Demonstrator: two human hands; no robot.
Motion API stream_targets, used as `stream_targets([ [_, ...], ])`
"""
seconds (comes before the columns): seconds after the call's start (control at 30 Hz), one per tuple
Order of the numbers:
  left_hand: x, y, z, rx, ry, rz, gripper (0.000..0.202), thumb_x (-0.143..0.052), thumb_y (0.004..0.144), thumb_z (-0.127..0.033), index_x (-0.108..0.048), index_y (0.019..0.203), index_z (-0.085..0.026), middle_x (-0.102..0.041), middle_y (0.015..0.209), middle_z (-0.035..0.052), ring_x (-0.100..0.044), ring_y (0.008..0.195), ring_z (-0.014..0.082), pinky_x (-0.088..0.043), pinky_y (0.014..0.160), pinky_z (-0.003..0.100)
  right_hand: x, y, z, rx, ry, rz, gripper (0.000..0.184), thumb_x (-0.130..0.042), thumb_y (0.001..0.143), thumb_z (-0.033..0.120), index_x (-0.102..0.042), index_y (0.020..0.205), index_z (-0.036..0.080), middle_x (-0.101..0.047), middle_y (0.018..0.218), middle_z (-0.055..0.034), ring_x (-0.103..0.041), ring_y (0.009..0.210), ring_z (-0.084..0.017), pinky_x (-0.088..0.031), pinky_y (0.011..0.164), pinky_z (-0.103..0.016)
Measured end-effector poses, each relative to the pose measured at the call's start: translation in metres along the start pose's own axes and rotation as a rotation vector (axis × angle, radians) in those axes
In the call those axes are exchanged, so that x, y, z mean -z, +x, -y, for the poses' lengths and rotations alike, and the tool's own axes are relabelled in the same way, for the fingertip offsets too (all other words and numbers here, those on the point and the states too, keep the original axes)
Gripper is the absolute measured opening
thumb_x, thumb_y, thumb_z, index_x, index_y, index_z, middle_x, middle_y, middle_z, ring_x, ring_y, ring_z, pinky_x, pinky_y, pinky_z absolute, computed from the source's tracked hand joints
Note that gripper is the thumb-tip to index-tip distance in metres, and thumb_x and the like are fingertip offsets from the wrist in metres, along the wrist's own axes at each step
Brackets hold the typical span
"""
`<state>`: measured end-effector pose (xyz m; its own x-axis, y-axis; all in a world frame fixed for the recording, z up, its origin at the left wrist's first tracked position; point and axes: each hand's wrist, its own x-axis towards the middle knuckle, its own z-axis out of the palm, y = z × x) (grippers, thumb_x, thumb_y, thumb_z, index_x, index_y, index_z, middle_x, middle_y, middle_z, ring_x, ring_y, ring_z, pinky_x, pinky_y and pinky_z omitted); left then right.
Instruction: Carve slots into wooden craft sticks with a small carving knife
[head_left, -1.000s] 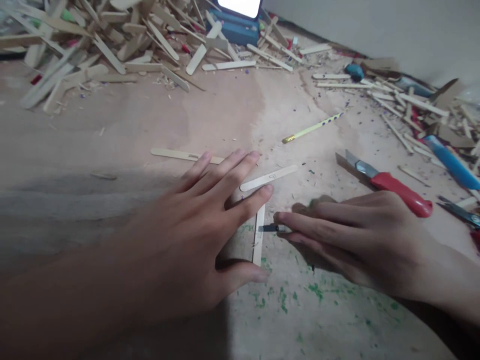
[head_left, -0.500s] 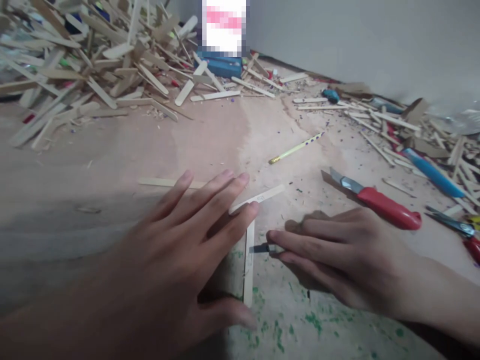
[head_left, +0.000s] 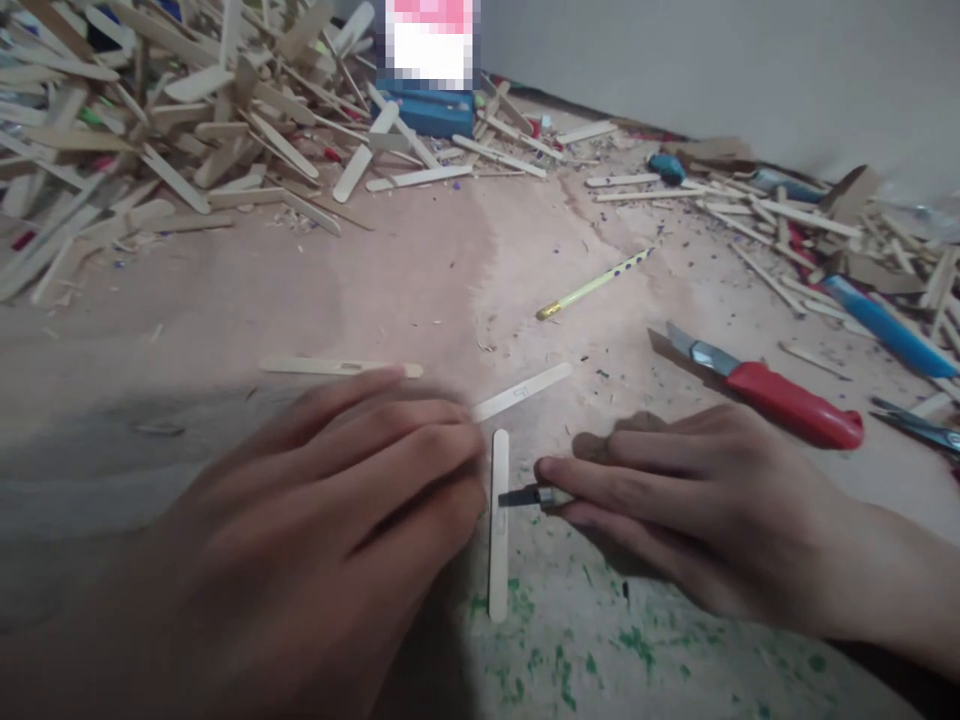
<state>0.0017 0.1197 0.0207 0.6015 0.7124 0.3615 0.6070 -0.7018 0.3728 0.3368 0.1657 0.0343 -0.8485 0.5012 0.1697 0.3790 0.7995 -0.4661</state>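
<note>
A pale popsicle stick (head_left: 498, 570) lies lengthwise in front of me, with a small rectangle marked near its middle. My right hand (head_left: 675, 500) is closed around a small carving chisel (head_left: 553, 496), whose flat blade touches that stick from the right. My left hand (head_left: 360, 500) is just left of the stick, its fingers loosely bent and slightly blurred; nothing shows in it, and its thumb is hidden. Just beyond lies a slanted popsicle stick (head_left: 525, 392) with a pencilled mark, one end behind my left fingers. Another popsicle stick (head_left: 315, 366), with a slot, lies behind that hand.
A red utility knife (head_left: 795, 402) with its blade out lies beyond my right hand. A yellow pencil (head_left: 592, 285) lies farther back. Piles of sticks (head_left: 225, 110) fill the back left and right, near a blue box (head_left: 424, 112). Scissors (head_left: 919, 425) lie at the right edge.
My left hand has drawn back to the left and its spread fingers have bent, uncovering the lengthwise stick's far end. My right hand keeps the chisel at the stick. The view has shifted slightly.
</note>
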Motion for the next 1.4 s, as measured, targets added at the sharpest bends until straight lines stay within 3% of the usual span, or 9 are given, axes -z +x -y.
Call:
stream_targets([
  [0.27,-0.001,-0.007,-0.002,-0.052,0.024,-0.004,0.042,-0.054,0.118,-0.005,-0.088,0.12,-0.031,-0.097,0.136,-0.0049,-0.09,0.14,0.0162,-0.054,0.153,0.031,0.001,0.004,-0.001,0.013,-0.001,-0.004,0.023,-0.063,0.139,0.027,-0.083,0.146,0.017,-0.083,0.1,-0.0001,-0.069,0.071,-0.013,-0.05,0.062,-0.035],
  [0.37,0.0,-0.006,-0.006,-0.032,0.026,0.041,0.031,-0.062,0.125,-0.025,-0.091,0.117,-0.036,-0.096,0.131,-0.0014,-0.09,0.141,0.0254,-0.07,0.142,0.043,0.0,0.005,-0.002,0.032,0.015,-0.022,0.026,-0.06,0.14,0.026,-0.083,0.146,0.015,-0.084,0.1,-0.0015,-0.07,0.072,-0.014,-0.05,0.064,-0.034],
  [0.47,-0.004,0.003,-0.011,-0.026,0.0,0.078,0.028,-0.074,0.123,-0.054,-0.094,0.137,-0.041,-0.095,0.143,0.0038,-0.084,0.158,0.0386,-0.075,0.139,0.06,0.0,0.005,0.0,0.04,0.005,-0.034,0.026,-0.061,0.14,0.028,-0.083,0.146,0.015,-0.086,0.1,-0.0016,-0.071,0.073,-0.014,-0.049,0.064,-0.034],
  [0.63,-0.016,0.013,-0.013,-0.045,-0.03,0.08,0.041,-0.074,0.124,-0.065,-0.092,0.151,-0.04,-0.094,0.151,0.0054,-0.082,0.163,0.0397,-0.074,0.141,0.061,-0.002,0.004,-0.002,0.01,-0.018,-0.122,0.024,-0.064,0.139,0.026,-0.084,0.147,0.016,-0.084,0.096,0.0004,-0.067,0.066,-0.01,-0.048,0.06,-0.031],
  [0.73,-0.02,0.005,-0.011,-0.045,-0.043,0.074,0.039,-0.073,0.127,-0.06,-0.091,0.154,-0.038,-0.095,0.15,0.0052,-0.085,0.158,0.0376,-0.075,0.14,0.058,-0.003,0.003,-0.005,-0.03,-0.052,-0.19,0.024,-0.069,0.137,0.026,-0.085,0.153,0.017,-0.084,0.093,0.0013,-0.066,0.063,-0.009,-0.045,0.056,-0.029],
  [0.87,-0.018,-0.014,-0.005,-0.001,-0.083,0.027,0.034,-0.065,0.131,-0.033,-0.091,0.153,-0.035,-0.098,0.142,0.001,-0.094,0.137,0.0258,-0.073,0.14,0.046,-0.005,0.001,-0.008,-0.077,-0.076,-0.235,0.026,-0.068,0.137,0.03,-0.086,0.152,0.019,-0.078,0.085,0.0028,-0.064,0.059,-0.011,-0.047,0.052,-0.029],
  [0.97,-0.01,-0.02,0.002,-0.012,-0.104,0.092,0.041,-0.063,0.129,-0.019,-0.089,0.158,-0.035,-0.098,0.144,-0.002,-0.095,0.135,0.0202,-0.069,0.143,0.037,-0.007,0.0,-0.009,-0.098,-0.055,-0.236,0.024,-0.07,0.135,0.028,-0.086,0.153,0.021,-0.081,0.088,0.0016,-0.067,0.06,-0.012,-0.051,0.053,-0.031],
  [1.17,-0.009,-0.017,0.004,-0.079,-0.103,0.083,0.048,-0.049,0.132,-0.008,-0.088,0.154,-0.026,-0.098,0.148,0.0005,-0.093,0.141,0.0156,-0.059,0.151,0.031,-0.01,0.004,-0.009,-0.073,-0.049,-0.233,0.024,-0.068,0.136,0.028,-0.084,0.152,0.019,-0.075,0.083,0.0051,-0.062,0.058,-0.011,-0.049,0.053,-0.029],
  [1.4,-0.01,-0.013,0.002,-0.189,-0.054,0.076,0.036,-0.072,0.126,-0.014,-0.092,0.15,-0.032,-0.097,0.153,-0.0005,-0.093,0.146,0.02,-0.065,0.146,0.033,-0.011,0.008,-0.01,-0.033,-0.036,-0.281,0.027,-0.062,0.139,0.029,-0.086,0.145,0.018,-0.077,0.084,0.0044,-0.066,0.06,-0.01,-0.045,0.052,-0.027],
])
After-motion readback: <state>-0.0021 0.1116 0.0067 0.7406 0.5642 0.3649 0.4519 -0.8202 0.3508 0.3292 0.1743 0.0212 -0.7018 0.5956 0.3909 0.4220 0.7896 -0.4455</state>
